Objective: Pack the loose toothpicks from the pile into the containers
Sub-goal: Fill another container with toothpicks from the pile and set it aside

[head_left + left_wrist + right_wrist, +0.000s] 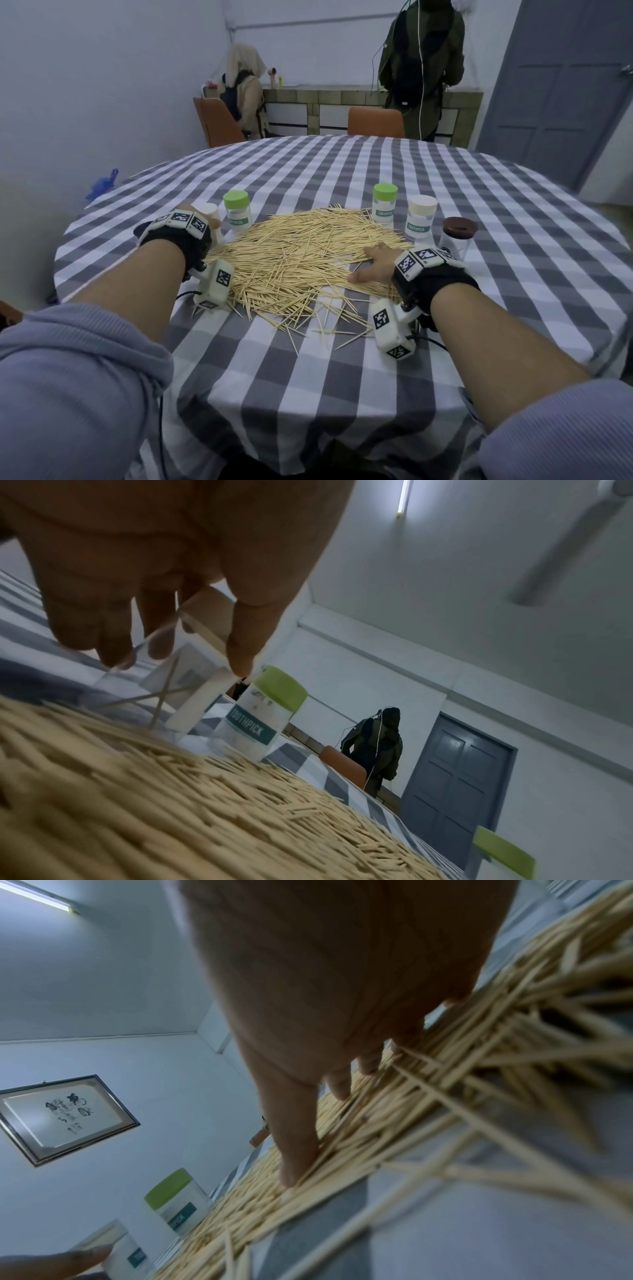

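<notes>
The toothpick pile [301, 260] lies in the middle of the checked tablecloth [308, 377]. The right hand [371, 265] rests on its right edge with fingers straight and spread. The left hand [209, 226] reaches the white-capped container [210, 214] at the far left; the wrist band hides the fingers in the head view, and the wrist picture is blurred, so I cannot tell if it grips. Just right of it stands a green-capped container [237, 212].

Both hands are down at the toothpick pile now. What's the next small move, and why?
Probably curl the right hand's fingers to gather a small bunch from the toothpick pile: they lie flat on its near right edge, holding nothing. The left hand is already at the white-lidded container on the far left, though whether it is open is unclear.
</notes>
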